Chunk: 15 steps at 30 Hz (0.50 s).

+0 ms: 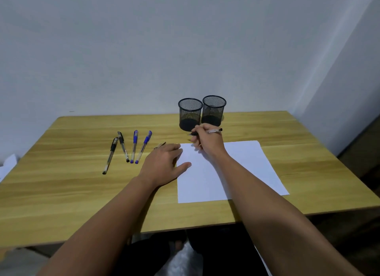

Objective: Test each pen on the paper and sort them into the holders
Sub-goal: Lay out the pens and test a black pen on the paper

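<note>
Four capped pens lie on the wooden surface (82, 193): two black pens (111, 155), (123, 146) and two blue pens (134, 146), (144, 146). The right hand (207, 141) grips a fifth pen (213, 130) above the paper's (242, 169) far edge, near two mesh holders (190, 116), (213, 110). The left hand (164, 164) rests flat, fingers straight, touching the paper's left edge.

Two holders (202, 112) stand touching at the table's (308, 162) far edge. Bare wood lies right of them. Left of them, four pens (128, 148) lie fanned; in front, paper (236, 173) under both hands.
</note>
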Tool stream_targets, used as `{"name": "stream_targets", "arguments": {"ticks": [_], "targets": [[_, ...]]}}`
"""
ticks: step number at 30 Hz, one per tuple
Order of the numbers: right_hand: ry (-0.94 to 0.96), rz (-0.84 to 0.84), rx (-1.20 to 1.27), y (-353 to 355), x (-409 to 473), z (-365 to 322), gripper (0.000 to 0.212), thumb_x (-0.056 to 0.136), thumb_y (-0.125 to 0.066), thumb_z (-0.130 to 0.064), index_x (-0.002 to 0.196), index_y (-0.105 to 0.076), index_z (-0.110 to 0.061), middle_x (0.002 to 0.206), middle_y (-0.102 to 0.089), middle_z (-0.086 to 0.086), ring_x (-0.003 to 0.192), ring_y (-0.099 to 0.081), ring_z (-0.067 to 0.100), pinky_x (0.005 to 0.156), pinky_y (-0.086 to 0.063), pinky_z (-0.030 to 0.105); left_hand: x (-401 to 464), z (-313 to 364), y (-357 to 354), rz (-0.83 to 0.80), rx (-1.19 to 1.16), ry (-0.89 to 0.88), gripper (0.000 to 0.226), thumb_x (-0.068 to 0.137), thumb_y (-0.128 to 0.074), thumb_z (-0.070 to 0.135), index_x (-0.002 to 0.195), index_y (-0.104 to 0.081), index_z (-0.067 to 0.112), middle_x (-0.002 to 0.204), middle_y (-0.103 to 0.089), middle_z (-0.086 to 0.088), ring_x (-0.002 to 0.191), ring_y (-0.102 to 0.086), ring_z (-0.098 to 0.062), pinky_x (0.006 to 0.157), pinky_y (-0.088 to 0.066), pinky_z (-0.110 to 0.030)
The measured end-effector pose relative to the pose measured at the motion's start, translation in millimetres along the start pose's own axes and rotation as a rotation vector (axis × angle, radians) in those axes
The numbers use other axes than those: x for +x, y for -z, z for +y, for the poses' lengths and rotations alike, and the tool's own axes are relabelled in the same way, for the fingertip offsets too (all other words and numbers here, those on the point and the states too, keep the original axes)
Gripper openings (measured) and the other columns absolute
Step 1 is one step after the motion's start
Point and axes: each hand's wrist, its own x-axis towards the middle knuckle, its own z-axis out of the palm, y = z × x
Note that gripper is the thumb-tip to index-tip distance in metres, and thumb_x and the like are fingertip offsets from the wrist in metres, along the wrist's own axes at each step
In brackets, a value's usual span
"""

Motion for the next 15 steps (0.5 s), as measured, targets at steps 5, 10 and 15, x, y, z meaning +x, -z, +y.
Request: {"name": "stream_targets", "arguments": {"ticks": [5,10,15], "targets": [[-0.007,-0.02,-0.043,2,5,17,0.022,0.103,-0.065,-0.014,0.087,-0.077,-0.005,0.079,-0.075,0.022,0.057,-0.061,0.024,0.047,-0.044,0.026,-7,-3,2,0.005,-0.035,-0.007,0.067,0.087,-0.058,0.067,0.127,-0.068,0.014,0.142,-0.059,-0.002,0.129,-0.054,-0.019,0.1,-0.047,-0.035],[0.078,-0.048,-0.077,1,4,27,0.041,0.101,-0.071,-0.032,0.077,-0.065,0.001,0.066,-0.064,0.014,0.06,-0.06,0.025,0.055,-0.048,0.033,-10,-1,4,0.008,-0.031,0.027,0.069,0.087,-0.059,0.066,0.131,-0.065,0.014,0.145,-0.057,-0.002,0.132,-0.051,-0.02,0.105,-0.043,-0.035],[0.086,-0.049,-0.107,-1,5,31,0.042,0.091,-0.078,-0.042,0.067,-0.063,-0.012,0.066,-0.065,0.021,0.059,-0.061,0.031,0.06,-0.052,0.04,-9,-1,2,-0.006,-0.04,0.051,0.072,0.088,-0.057,0.068,0.137,-0.061,0.015,0.146,-0.055,0.0,0.134,-0.049,-0.019,0.107,-0.042,-0.037]]}}
